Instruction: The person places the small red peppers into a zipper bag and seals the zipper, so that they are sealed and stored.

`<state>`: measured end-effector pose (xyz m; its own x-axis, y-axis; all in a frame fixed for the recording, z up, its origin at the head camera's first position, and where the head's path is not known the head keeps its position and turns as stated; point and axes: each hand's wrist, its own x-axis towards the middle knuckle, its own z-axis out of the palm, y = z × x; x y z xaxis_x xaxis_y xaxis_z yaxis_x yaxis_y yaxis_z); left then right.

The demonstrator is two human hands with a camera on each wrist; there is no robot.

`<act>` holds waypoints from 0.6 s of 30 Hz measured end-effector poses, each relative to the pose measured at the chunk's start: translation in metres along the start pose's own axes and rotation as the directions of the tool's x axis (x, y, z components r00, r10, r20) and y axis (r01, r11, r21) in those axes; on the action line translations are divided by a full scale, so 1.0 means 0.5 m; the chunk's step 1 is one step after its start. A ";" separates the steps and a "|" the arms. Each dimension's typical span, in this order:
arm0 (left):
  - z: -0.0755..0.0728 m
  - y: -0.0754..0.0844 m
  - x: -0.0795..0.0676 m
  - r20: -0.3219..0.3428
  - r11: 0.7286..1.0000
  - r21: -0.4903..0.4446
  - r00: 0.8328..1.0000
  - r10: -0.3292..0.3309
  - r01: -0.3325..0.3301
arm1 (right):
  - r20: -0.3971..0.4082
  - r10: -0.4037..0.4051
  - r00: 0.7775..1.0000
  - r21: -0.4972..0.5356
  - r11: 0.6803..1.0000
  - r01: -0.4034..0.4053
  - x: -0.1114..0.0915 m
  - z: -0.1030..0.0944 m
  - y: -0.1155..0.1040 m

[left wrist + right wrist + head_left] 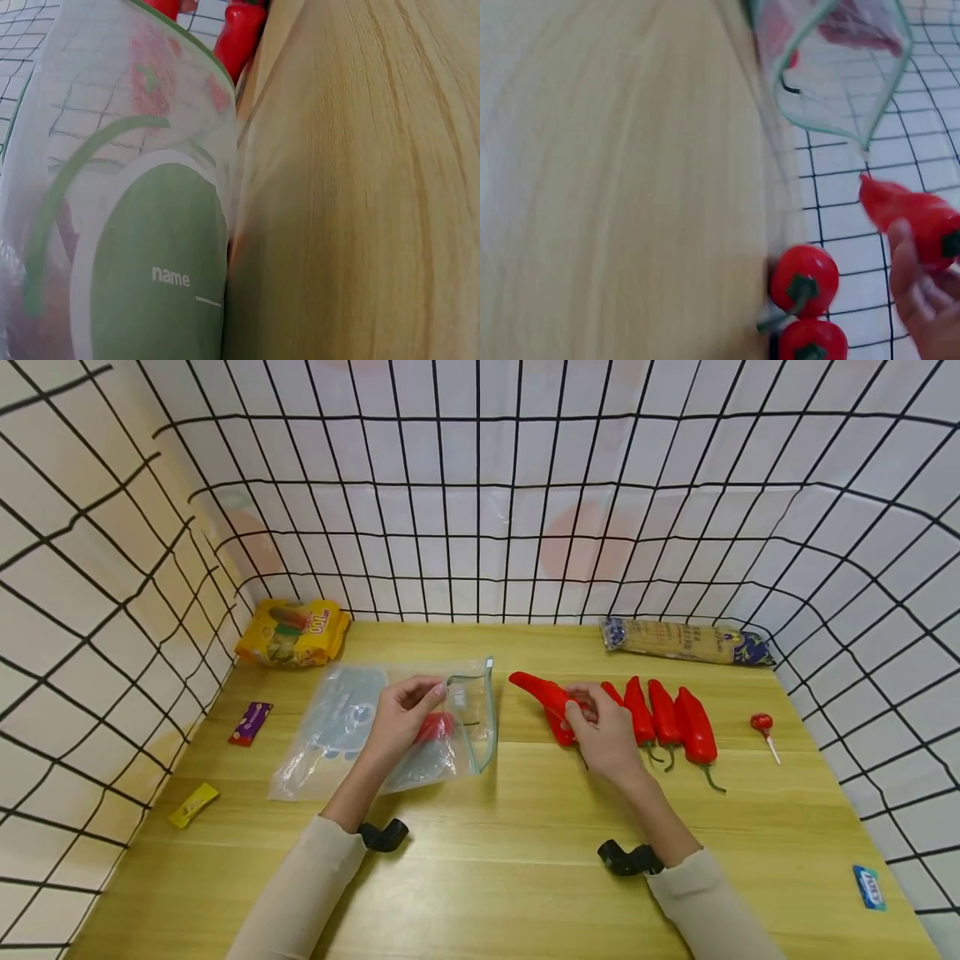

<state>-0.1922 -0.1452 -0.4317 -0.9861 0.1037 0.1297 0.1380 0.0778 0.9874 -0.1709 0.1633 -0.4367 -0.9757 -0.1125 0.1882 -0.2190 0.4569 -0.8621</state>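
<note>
A clear zip bag [337,768] with a printed "name" label [150,255] lies on the table, its green-edged mouth [491,727] standing apart toward the right. My left hand [405,714] pinches the bag's upper side near that mouth. Inside the bag, just behind the mouth, is a red pepper [437,727]. Between the thumb and fingers of my right hand [606,731] is another red pepper [542,690], raised with its tip toward the bag mouth. Below it a pepper [559,731] shows partly hidden, and several more peppers [696,727] lie in a row on the right.
At the back left sits a yellow snack packet [292,633]; a noodle packet [686,641] lies at the back right. A purple packet [251,723] and a yellow one [193,804] are on the left, a lollipop [762,723] and blue packet [870,888] on the right. Black wire mesh [480,485] surrounds the table.
</note>
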 end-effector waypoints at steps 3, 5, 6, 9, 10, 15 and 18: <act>0.001 -0.022 0.008 -0.015 1.000 0.007 1.000 0.009 -0.009 | 0.052 0.017 0.999 0.154 0.988 -0.024 -0.001 -0.018 0.000; 0.000 -0.021 0.007 -0.022 1.000 0.020 1.000 0.008 -0.007 | 0.089 0.008 0.996 0.214 0.977 -0.027 0.002 -0.017 -0.002; 0.000 -0.021 0.007 -0.024 1.000 0.024 1.000 0.007 -0.006 | 0.108 0.004 0.994 0.241 0.970 -0.030 0.004 -0.013 -0.004; -0.001 -0.020 0.007 -0.023 1.000 0.030 1.000 0.010 -0.009 | 0.159 0.006 0.987 0.302 0.952 -0.054 0.013 0.005 -0.008; -0.001 -0.020 0.006 -0.020 1.000 0.027 1.000 0.012 -0.011 | 0.173 0.010 0.985 0.318 0.946 -0.065 0.016 0.013 -0.008; 0.002 -0.023 0.006 -0.005 1.000 0.008 1.000 0.019 -0.019 | 0.206 0.051 0.977 0.308 0.944 -0.114 0.037 0.065 -0.004; 0.004 -0.027 0.007 -0.005 1.000 0.007 1.000 0.013 -0.013 | 0.175 0.082 0.981 0.260 0.957 -0.126 0.048 0.096 -0.009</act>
<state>-0.1973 -0.1441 -0.4446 -0.9847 0.0996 0.1433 0.1518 0.0838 0.9849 -0.1931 0.1164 -0.4508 -0.9734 -0.2270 0.0316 -0.0834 0.2223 -0.9714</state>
